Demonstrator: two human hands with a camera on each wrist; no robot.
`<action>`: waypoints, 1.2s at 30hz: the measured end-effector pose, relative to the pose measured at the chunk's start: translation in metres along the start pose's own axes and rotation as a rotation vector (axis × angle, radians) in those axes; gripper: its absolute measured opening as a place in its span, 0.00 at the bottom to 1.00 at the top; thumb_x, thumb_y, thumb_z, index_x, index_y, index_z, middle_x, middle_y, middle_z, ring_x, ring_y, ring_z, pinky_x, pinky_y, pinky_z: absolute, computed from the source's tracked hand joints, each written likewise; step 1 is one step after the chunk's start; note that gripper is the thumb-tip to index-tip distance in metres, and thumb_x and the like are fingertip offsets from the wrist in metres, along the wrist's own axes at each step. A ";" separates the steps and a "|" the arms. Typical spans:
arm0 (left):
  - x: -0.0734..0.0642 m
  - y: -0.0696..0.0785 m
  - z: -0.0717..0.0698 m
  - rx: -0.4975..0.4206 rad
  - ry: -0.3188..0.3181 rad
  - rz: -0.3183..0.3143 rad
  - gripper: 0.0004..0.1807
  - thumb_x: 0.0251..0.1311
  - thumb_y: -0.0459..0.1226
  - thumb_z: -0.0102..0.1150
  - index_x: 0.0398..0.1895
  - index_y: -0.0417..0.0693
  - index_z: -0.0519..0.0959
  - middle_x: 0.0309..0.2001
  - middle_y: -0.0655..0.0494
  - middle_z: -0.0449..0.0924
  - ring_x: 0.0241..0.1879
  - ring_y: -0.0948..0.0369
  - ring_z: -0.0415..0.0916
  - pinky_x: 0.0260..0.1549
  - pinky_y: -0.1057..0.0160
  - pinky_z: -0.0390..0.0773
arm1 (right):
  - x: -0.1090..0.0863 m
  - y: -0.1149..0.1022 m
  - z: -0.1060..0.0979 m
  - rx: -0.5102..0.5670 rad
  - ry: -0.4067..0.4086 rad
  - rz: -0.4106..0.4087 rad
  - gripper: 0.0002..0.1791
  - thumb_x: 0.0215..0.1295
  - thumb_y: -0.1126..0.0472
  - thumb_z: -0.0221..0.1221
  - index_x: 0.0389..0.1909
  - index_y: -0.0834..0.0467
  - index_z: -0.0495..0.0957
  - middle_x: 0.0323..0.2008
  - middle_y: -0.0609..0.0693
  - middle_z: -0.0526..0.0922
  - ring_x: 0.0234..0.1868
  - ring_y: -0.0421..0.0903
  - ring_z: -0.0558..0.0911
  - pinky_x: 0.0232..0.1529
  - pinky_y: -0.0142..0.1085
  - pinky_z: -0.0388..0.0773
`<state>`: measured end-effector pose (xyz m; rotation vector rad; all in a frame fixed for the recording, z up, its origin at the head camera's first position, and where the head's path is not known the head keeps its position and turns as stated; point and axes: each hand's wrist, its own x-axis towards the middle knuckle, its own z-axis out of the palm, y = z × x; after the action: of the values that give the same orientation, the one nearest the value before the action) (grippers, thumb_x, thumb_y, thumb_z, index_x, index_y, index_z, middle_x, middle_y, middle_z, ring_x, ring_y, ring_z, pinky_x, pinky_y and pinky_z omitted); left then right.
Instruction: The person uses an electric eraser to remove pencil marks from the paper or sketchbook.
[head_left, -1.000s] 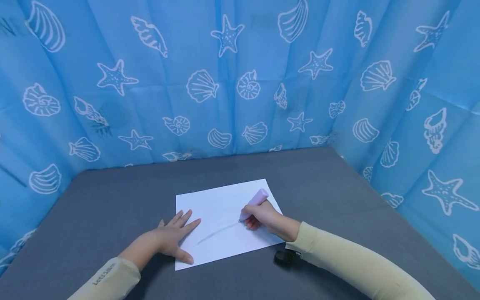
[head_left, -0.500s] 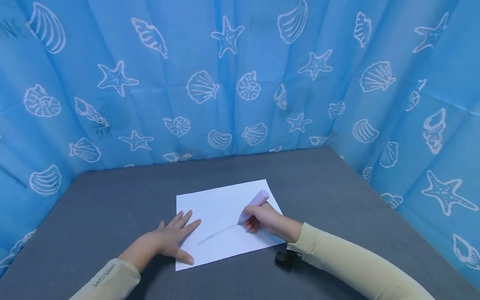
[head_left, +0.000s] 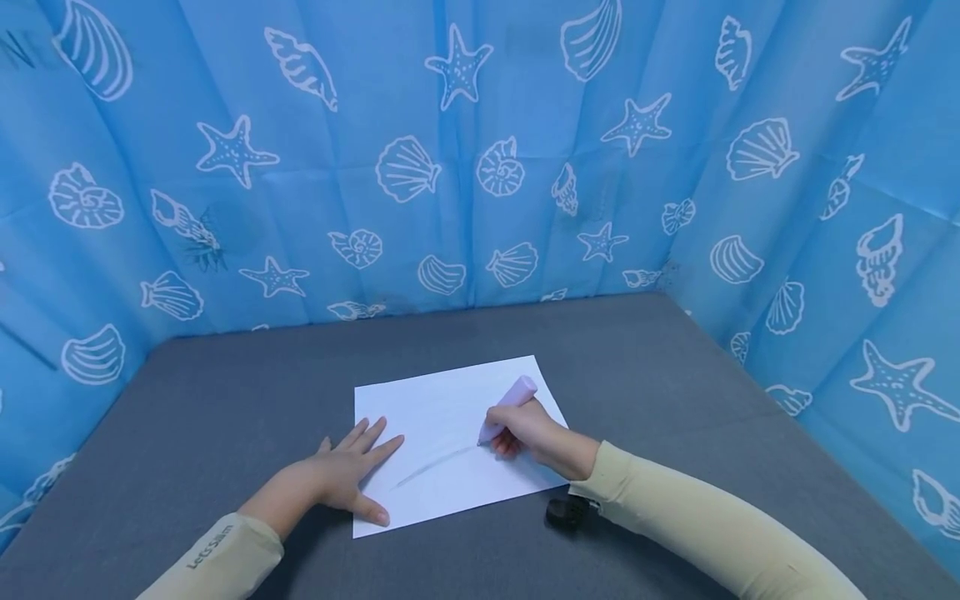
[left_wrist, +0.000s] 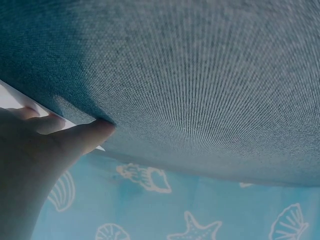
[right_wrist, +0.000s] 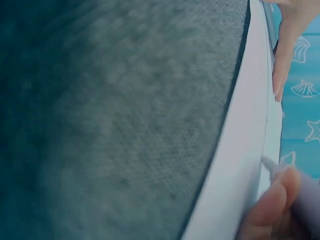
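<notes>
A white sheet of paper [head_left: 431, 408] lies on the grey cloth-covered table. My left hand [head_left: 341, 479] rests with spread fingers on the sheet's left edge; in the left wrist view its fingers [left_wrist: 87, 135] lie along the paper's edge. My right hand [head_left: 528, 429] grips a thick lilac pen [head_left: 513, 400] over the right half of the sheet. The pen slants, its dark fine tip down at the paper. A faint grey streak runs from the tip toward the lower left. In the right wrist view, thumb and fingers [right_wrist: 272, 202] pinch the pen low on its barrel.
A black device [head_left: 566, 513] sits under the right wrist, beside the sheet's lower right corner. Blue curtains [head_left: 465, 167] with white shell and starfish prints stand along the back and sides of the table [head_left: 247, 392].
The pen tip has shifted very slightly along the end of the grey streak. The left hand stays in place on the paper; the whole head view has shifted a little.
</notes>
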<state>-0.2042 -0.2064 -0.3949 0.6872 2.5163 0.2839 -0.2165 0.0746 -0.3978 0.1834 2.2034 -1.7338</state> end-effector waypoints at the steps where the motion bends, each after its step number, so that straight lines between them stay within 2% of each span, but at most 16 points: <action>1: 0.000 0.000 0.001 0.002 0.000 -0.003 0.62 0.41 0.69 0.66 0.77 0.54 0.50 0.77 0.43 0.34 0.74 0.41 0.29 0.59 0.25 0.40 | -0.001 0.000 0.000 -0.005 -0.009 0.007 0.07 0.54 0.66 0.56 0.23 0.67 0.77 0.13 0.51 0.73 0.12 0.40 0.71 0.15 0.29 0.68; 5: 0.001 0.000 0.003 0.002 0.015 -0.015 0.62 0.41 0.67 0.68 0.77 0.53 0.51 0.78 0.44 0.35 0.75 0.42 0.31 0.60 0.25 0.40 | -0.002 0.000 0.000 -0.003 -0.003 0.016 0.07 0.55 0.65 0.57 0.24 0.67 0.77 0.13 0.51 0.74 0.13 0.40 0.72 0.16 0.29 0.69; 9: 0.003 -0.002 0.003 0.008 0.002 -0.017 0.63 0.40 0.69 0.66 0.77 0.55 0.50 0.78 0.44 0.34 0.75 0.42 0.29 0.60 0.26 0.39 | -0.001 0.000 0.000 -0.009 0.021 0.009 0.08 0.56 0.64 0.58 0.25 0.66 0.77 0.14 0.51 0.74 0.14 0.40 0.72 0.17 0.29 0.69; 13: 0.005 -0.002 0.002 0.009 -0.008 -0.019 0.63 0.39 0.70 0.65 0.78 0.55 0.50 0.78 0.44 0.33 0.75 0.42 0.29 0.60 0.26 0.38 | 0.000 0.001 -0.002 -0.014 -0.005 0.007 0.08 0.57 0.64 0.58 0.25 0.66 0.77 0.14 0.52 0.74 0.14 0.40 0.72 0.17 0.29 0.69; 23: 0.000 0.002 0.003 0.017 0.015 -0.028 0.60 0.42 0.65 0.69 0.77 0.55 0.51 0.78 0.44 0.35 0.75 0.42 0.30 0.60 0.25 0.41 | 0.000 0.000 -0.004 0.053 -0.025 0.019 0.11 0.59 0.64 0.57 0.32 0.70 0.78 0.17 0.53 0.77 0.16 0.41 0.76 0.19 0.31 0.75; 25: 0.000 0.002 0.003 0.015 0.016 -0.027 0.60 0.42 0.65 0.69 0.77 0.55 0.52 0.78 0.44 0.35 0.75 0.42 0.31 0.60 0.25 0.41 | 0.000 0.001 -0.004 0.050 -0.032 0.015 0.10 0.58 0.64 0.57 0.31 0.70 0.78 0.16 0.53 0.77 0.15 0.41 0.76 0.19 0.30 0.75; 29: 0.000 0.001 0.003 0.016 0.024 -0.029 0.61 0.42 0.65 0.69 0.77 0.54 0.52 0.78 0.44 0.36 0.75 0.42 0.31 0.60 0.26 0.40 | 0.001 0.001 -0.002 0.044 0.007 -0.012 0.09 0.56 0.65 0.58 0.28 0.69 0.78 0.15 0.52 0.76 0.14 0.40 0.74 0.17 0.30 0.73; 36: -0.002 0.004 0.000 0.010 0.019 -0.022 0.60 0.43 0.64 0.69 0.77 0.53 0.52 0.77 0.44 0.36 0.75 0.41 0.31 0.60 0.26 0.40 | 0.000 -0.001 0.001 0.028 0.026 -0.004 0.08 0.55 0.65 0.57 0.26 0.67 0.77 0.14 0.52 0.75 0.14 0.40 0.74 0.18 0.30 0.73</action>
<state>-0.2008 -0.2039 -0.3923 0.6633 2.5439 0.2713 -0.2168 0.0732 -0.3972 0.2092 2.1999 -1.7743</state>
